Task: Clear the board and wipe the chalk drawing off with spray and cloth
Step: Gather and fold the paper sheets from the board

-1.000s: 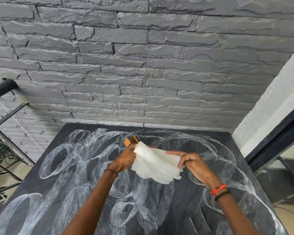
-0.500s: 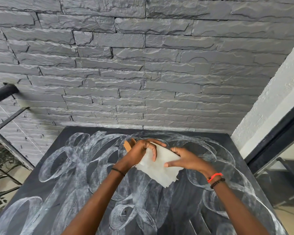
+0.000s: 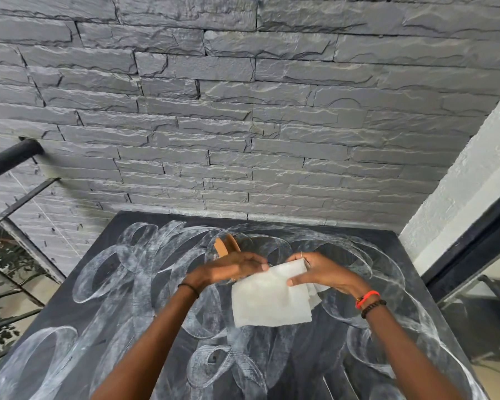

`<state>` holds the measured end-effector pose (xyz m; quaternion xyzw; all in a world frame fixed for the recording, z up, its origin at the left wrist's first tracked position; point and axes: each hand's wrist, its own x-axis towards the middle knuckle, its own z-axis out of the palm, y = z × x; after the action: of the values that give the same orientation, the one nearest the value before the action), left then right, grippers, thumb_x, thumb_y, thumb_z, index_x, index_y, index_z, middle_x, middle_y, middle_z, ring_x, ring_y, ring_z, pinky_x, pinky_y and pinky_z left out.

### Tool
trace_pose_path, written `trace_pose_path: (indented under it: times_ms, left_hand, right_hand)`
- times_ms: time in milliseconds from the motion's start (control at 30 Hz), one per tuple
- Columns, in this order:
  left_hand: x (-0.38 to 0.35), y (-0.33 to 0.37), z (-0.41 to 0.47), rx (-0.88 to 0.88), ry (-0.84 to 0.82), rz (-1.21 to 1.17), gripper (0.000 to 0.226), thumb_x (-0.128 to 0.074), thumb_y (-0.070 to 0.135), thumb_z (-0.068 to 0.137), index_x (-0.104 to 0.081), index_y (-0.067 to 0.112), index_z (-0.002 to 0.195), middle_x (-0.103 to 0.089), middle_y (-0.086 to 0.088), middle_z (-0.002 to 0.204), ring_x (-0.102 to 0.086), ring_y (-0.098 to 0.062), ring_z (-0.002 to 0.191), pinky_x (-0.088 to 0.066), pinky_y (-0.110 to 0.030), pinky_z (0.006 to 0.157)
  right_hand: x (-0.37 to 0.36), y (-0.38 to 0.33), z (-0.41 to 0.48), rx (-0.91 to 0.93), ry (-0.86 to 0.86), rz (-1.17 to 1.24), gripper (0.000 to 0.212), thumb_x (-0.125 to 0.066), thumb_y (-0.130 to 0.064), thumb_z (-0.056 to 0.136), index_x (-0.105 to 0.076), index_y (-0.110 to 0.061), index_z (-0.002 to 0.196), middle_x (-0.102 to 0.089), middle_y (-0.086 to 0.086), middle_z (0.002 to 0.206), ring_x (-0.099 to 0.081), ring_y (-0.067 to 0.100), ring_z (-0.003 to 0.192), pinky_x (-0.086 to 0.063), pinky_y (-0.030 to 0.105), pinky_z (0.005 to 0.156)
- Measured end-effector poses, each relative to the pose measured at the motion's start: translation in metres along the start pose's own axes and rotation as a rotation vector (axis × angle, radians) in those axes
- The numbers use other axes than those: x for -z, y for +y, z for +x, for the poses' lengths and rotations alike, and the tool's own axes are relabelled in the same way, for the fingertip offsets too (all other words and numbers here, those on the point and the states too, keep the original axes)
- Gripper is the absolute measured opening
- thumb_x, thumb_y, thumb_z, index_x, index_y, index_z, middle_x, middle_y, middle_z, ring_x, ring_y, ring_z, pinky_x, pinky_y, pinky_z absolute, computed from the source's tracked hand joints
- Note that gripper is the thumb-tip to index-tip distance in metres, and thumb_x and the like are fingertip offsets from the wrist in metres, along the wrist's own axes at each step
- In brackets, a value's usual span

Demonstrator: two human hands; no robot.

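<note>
While right hand (image 3: 326, 272) pinches cloth (image 3: 269, 301), left hand (image 3: 228, 267) grips brown piece (image 3: 225, 246), chalky board (image 3: 98, 327) abuts stone wall (image 3: 243, 111).

A stone wall (image 3: 243, 125) is blocking the board's (image 3: 104, 327) far edge, a white pillar (image 3: 459, 203) is crowding its right corner, a black railing (image 3: 9, 158) is flanking its left.

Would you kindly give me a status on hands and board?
Right hand pinches folded white cloth. Left hand grips tan flat piece, motion-blurred. Black chalkboard unwiped, white swirls all over.
</note>
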<state>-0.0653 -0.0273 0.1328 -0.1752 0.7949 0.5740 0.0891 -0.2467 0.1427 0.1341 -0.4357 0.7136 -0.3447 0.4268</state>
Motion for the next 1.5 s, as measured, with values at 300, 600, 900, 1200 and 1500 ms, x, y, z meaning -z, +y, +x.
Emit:
trace_pose_path:
  times_ms: [300,600,900,1200,1500]
  left_hand:
    - [-0.025,-0.024,0.013,0.060,0.195,-0.169,0.017,-0.069,0.029,0.089,-0.073,0.012,0.088,-0.071,0.001,0.077,-0.064,-0.006,0.063,-0.048,-0.016,0.061]
    - [-0.040,-0.058,0.037,0.178,0.581,-0.418,0.013,-0.067,0.018,0.090,-0.067,0.005,0.087,-0.068,-0.006,0.079,-0.061,-0.012,0.061,-0.050,-0.020,0.055]
    - [-0.024,-0.079,0.063,0.221,0.715,-0.449,0.017,-0.061,0.017,0.094,-0.059,0.010,0.078,-0.065,-0.010,0.087,-0.058,-0.023,0.081,-0.048,-0.032,0.074]
    - [0.008,-0.109,0.087,0.400,0.903,-0.467,0.031,-0.046,-0.006,0.092,-0.054,-0.008,0.122,-0.060,-0.020,0.121,-0.057,-0.038,0.113,-0.044,-0.032,0.080]
    - [0.014,-0.120,0.106,0.440,0.956,-0.510,0.030,-0.054,0.007,0.095,-0.055,-0.007,0.122,-0.063,-0.020,0.121,-0.059,-0.031,0.112,-0.038,-0.022,0.081]
  right_hand:
    - [-0.019,0.025,0.012,-0.115,0.044,0.883,0.048,-0.060,-0.041,0.085,-0.060,-0.009,0.121,-0.066,0.013,0.115,-0.066,0.021,0.098,-0.054,0.030,0.076]
    - [-0.084,0.050,0.039,-0.229,0.102,1.072,0.048,-0.051,-0.051,0.086,-0.058,-0.017,0.119,-0.065,0.008,0.119,-0.059,0.024,0.114,-0.046,0.042,0.096]
    - [-0.056,0.034,0.104,-0.230,0.423,0.445,0.018,-0.074,-0.001,0.072,-0.065,-0.005,0.088,-0.071,0.015,0.091,-0.065,0.030,0.082,-0.053,0.041,0.075]
    - [-0.046,-0.013,0.170,-0.116,0.380,-0.256,0.026,-0.076,-0.013,0.071,-0.051,-0.009,0.064,-0.053,0.002,0.064,-0.052,0.018,0.067,-0.034,0.030,0.052]
    - [-0.071,-0.019,0.217,-0.121,0.332,-0.504,0.015,-0.068,-0.009,0.076,-0.056,-0.004,0.083,-0.065,0.023,0.099,-0.061,0.036,0.096,-0.044,0.035,0.065]
